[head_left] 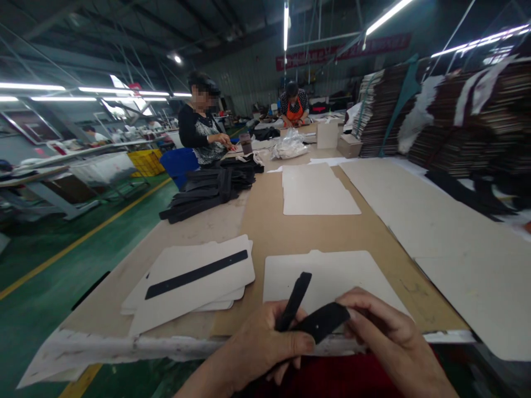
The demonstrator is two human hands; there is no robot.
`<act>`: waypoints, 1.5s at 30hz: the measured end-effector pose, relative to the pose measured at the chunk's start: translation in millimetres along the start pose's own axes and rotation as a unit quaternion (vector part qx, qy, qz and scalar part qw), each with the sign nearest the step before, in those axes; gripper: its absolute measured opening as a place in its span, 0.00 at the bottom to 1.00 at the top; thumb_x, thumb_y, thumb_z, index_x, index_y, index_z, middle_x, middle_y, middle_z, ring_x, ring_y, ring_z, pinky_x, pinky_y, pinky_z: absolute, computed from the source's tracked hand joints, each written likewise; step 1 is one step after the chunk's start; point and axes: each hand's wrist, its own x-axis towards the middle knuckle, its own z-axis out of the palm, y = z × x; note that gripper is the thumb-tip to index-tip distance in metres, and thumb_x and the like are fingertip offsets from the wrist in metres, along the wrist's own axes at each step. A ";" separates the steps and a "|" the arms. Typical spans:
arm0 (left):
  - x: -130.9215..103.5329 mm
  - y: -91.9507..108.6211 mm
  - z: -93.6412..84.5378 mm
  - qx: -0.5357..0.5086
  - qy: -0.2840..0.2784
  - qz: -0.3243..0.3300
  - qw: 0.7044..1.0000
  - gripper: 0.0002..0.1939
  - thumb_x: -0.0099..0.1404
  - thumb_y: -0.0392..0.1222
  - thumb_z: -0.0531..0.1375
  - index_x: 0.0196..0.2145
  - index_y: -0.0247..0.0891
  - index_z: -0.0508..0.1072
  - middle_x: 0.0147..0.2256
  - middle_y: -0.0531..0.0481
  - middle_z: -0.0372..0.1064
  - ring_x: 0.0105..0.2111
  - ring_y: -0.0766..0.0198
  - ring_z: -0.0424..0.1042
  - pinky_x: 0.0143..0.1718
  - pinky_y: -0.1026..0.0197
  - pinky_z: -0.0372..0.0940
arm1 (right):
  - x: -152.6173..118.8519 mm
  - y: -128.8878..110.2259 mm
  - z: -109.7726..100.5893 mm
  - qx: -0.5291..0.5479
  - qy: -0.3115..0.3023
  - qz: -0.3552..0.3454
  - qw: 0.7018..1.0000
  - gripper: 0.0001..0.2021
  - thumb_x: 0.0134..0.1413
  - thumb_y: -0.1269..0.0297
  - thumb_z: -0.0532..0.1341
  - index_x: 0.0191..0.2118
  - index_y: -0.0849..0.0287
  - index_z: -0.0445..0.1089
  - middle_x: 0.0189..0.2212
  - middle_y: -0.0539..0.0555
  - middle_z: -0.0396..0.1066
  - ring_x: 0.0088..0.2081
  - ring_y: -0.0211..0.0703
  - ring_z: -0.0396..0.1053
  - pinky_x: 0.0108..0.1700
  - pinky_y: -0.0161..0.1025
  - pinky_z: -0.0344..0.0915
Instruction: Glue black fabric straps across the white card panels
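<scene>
A black strip [326, 325] with a small light dot on it is bent between my two hands, above the table's front edge. My left hand [269, 342] is closed round its middle, and one end sticks up past the fingers. The other end is pinched between the thumb and fingers of my right hand [381, 326]. Just beyond my hands lies a pale board [344, 271] with rounded corners and a small tab on its far edge. To the left, a loose stack of pale boards [186, 265] bears a dark strip [197, 275] across its top sheet.
A heap of black strips [211, 188] lies at the table's left edge. Further back are more pale boards [317, 190] and a clear plastic bag [289, 145]. Long boards [440, 221] and tall stacks [464, 132] line the right. Two people work at the far end.
</scene>
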 end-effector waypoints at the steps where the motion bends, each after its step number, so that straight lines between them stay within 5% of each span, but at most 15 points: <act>1: -2.4 3.9 1.3 0.046 0.011 -0.001 0.999 0.13 0.57 0.48 0.63 0.35 0.37 0.69 0.21 0.59 0.64 0.15 0.74 0.57 0.15 0.71 0.51 | -3.4 -1.1 -2.2 0.041 -0.035 0.059 0.997 0.17 0.63 0.47 0.55 0.38 0.55 0.72 0.26 0.51 0.71 0.28 0.39 0.67 0.32 0.36 0.63; 4: -7.2 15.5 8.5 0.174 0.043 0.005 0.984 0.08 0.58 0.45 0.61 0.33 0.38 0.72 0.23 0.58 0.63 0.20 0.71 0.61 0.18 0.71 0.54 | -11.1 -3.5 -5.1 0.117 -0.111 0.166 0.973 0.21 0.59 0.42 0.57 0.36 0.58 0.70 0.23 0.51 0.71 0.23 0.36 0.63 0.29 0.35 0.60; 7: -9.6 18.8 11.6 0.221 0.041 -0.021 0.974 0.10 0.56 0.46 0.63 0.34 0.38 0.73 0.25 0.57 0.64 0.23 0.68 0.65 0.19 0.70 0.54 | -12.2 -3.4 -10.9 0.078 -0.128 0.185 0.971 0.17 0.51 0.47 0.65 0.31 0.57 0.67 0.22 0.48 0.69 0.24 0.35 0.62 0.28 0.34 0.59; 13: -15.1 -1.6 -20.3 0.217 0.059 -0.095 0.970 0.15 0.56 0.48 0.62 0.39 0.39 0.73 0.24 0.58 0.68 0.22 0.65 0.69 0.22 0.67 0.59 | 1.5 15.3 -56.2 -0.085 0.029 0.118 0.989 0.16 0.52 0.47 0.63 0.34 0.56 0.72 0.26 0.49 0.67 0.29 0.38 0.62 0.31 0.35 0.60; 17: -10.2 -1.1 -40.3 0.209 0.109 -0.056 0.970 0.14 0.57 0.49 0.60 0.38 0.38 0.72 0.24 0.57 0.68 0.26 0.63 0.70 0.29 0.65 0.61 | 19.0 32.5 -76.3 -0.126 0.064 0.133 0.981 0.18 0.48 0.45 0.63 0.34 0.56 0.72 0.26 0.50 0.68 0.28 0.39 0.62 0.28 0.35 0.58; 26: 16.9 -2.8 -36.2 0.298 0.270 0.000 0.916 0.14 0.61 0.48 0.55 0.40 0.40 0.73 0.27 0.55 0.70 0.29 0.58 0.70 0.33 0.61 0.61 | 44.9 38.2 -69.4 -0.235 0.156 0.133 0.950 0.19 0.42 0.46 0.59 0.31 0.56 0.73 0.24 0.50 0.70 0.26 0.41 0.62 0.29 0.38 0.58; 32: 24.3 -12.9 -38.6 0.322 0.293 0.016 0.900 0.15 0.64 0.50 0.54 0.44 0.43 0.74 0.36 0.53 0.76 0.38 0.55 0.75 0.41 0.59 0.64 | 44.5 36.3 -66.9 -0.275 0.173 0.137 0.936 0.18 0.42 0.46 0.57 0.31 0.55 0.74 0.23 0.50 0.71 0.26 0.43 0.66 0.30 0.39 0.59; 45: 32.2 -12.3 -36.3 0.337 0.315 0.015 0.887 0.17 0.63 0.50 0.55 0.45 0.42 0.75 0.37 0.50 0.78 0.40 0.53 0.76 0.44 0.58 0.67 | 45.1 42.0 -64.6 -0.297 0.195 0.107 0.928 0.12 0.46 0.54 0.59 0.31 0.54 0.75 0.23 0.49 0.73 0.26 0.42 0.68 0.29 0.38 0.61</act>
